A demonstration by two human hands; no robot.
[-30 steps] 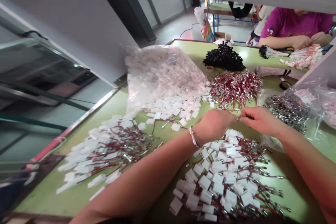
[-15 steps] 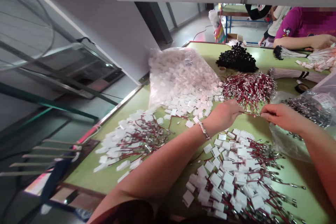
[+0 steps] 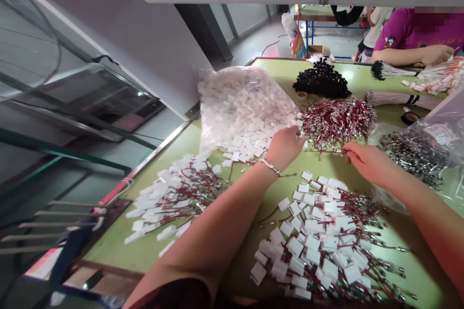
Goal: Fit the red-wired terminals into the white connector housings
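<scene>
My right hand (image 3: 364,159) pinches one end of a short red wire (image 3: 330,151), which stretches to the left with a metal terminal on its far end. Beside the loose white plastic connectors (image 3: 250,147), my left hand (image 3: 286,147) has its fingers closed together at the edge of that heap. What lies between those fingertips is hidden. Just behind both hands is a heap of red wires with metal terminals (image 3: 339,123). Below my right hand lies a pile of white connectors with red wires attached (image 3: 311,241), and a similar pile (image 3: 170,193) sits left of my left forearm.
A clear plastic bag of white connectors (image 3: 235,101) lies at the back left. Black parts (image 3: 321,79) are heaped behind the wires. A bag of dark metal parts (image 3: 416,154) and a tape roll (image 3: 410,117) are on the right. Across the table sits a person in purple (image 3: 406,34).
My left hand has come away from the red wire and moved left to the white connectors. My right hand keeps hold of the wire. The view has shifted slightly.
</scene>
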